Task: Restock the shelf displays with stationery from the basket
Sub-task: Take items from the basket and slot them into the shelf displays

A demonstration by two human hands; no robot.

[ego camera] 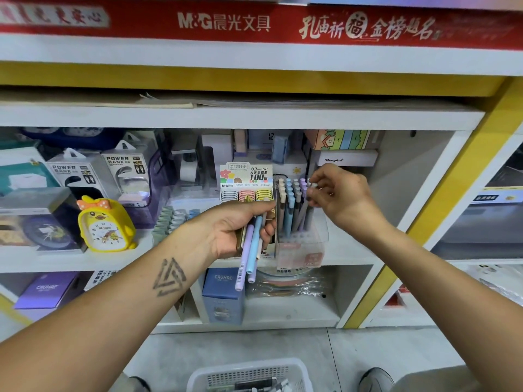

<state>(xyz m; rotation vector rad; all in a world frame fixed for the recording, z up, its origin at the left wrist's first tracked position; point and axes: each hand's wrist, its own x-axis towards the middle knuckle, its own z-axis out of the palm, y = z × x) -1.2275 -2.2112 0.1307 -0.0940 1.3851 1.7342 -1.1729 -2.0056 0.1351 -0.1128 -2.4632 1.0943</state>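
Observation:
My left hand (240, 224) grips a bundle of pastel pens (250, 250), purple and blue, their ends pointing down in front of the shelf edge. My right hand (339, 193) pinches the top of one grey pen (304, 207) that stands tilted in the clear pen display box (300, 250) on the middle shelf. That box holds several upright pens (291, 190) in beige, blue and purple. The white basket (252, 374) sits on the floor below, with dark stationery inside.
A pencil-lead display (246, 179) stands just left of the pen box. A yellow duck clock (106, 224) and power bank boxes (127, 171) fill the shelf's left side. Blue boxes (223, 295) sit on the lower shelf. Shoes flank the basket.

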